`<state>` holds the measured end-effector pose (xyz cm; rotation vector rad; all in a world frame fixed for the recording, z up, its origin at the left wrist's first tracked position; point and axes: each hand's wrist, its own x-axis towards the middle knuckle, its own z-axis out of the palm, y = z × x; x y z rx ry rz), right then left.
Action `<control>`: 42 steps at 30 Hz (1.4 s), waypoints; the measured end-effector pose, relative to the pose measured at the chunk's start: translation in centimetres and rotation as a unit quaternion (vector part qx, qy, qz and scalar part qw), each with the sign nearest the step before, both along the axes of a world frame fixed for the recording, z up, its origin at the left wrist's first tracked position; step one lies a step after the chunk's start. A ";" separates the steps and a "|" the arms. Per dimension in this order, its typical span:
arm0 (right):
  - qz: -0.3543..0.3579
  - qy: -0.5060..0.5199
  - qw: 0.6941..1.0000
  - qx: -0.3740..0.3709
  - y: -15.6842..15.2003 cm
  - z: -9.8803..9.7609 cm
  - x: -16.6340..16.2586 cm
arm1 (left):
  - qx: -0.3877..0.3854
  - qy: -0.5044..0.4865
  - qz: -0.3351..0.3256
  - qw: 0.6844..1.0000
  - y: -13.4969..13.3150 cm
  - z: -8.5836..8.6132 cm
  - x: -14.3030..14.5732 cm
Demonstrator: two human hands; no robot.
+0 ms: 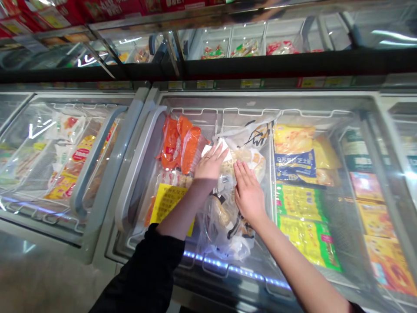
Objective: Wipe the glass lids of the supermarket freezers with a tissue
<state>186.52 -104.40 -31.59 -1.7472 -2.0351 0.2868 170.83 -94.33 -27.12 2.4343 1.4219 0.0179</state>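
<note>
A clear plastic bag [224, 237] with black markings lies over the middle of the freezer chest, and tan, food-like contents show through it. My left hand [210, 165] rests palm down on its upper left part, fingers stretched out over a white paper [224, 150]. Flat on the right side of the bag is my right hand [249, 191], its fingers straight and close together. Neither hand is closed around anything. The palms hide part of the bag, and I cannot tell exactly what food it contains.
Orange packets [180, 145] and a yellow sign [166, 202] are left of the bag. Yellow-green packs [304, 230] and a blue-labelled packet [295, 165] are on the right. A curved grey handle [130, 174] runs along the left, beside another freezer [48, 221]. Red packages [110, 8] line the shelf above.
</note>
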 end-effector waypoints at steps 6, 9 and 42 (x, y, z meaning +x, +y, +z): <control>-0.050 -0.024 0.998 -0.017 6.3 0.3 2.4 | 0.049 0.003 0.024 0.999 -4.2 -0.9 -0.8; -0.063 -0.038 0.996 -0.040 8.7 -0.1 3.1 | 0.057 -0.012 -0.019 0.998 -4.9 -1.7 0.1; -0.057 -0.016 0.997 -0.054 6.9 0.3 2.4 | -0.009 -0.062 -0.004 0.998 3.3 -1.9 0.1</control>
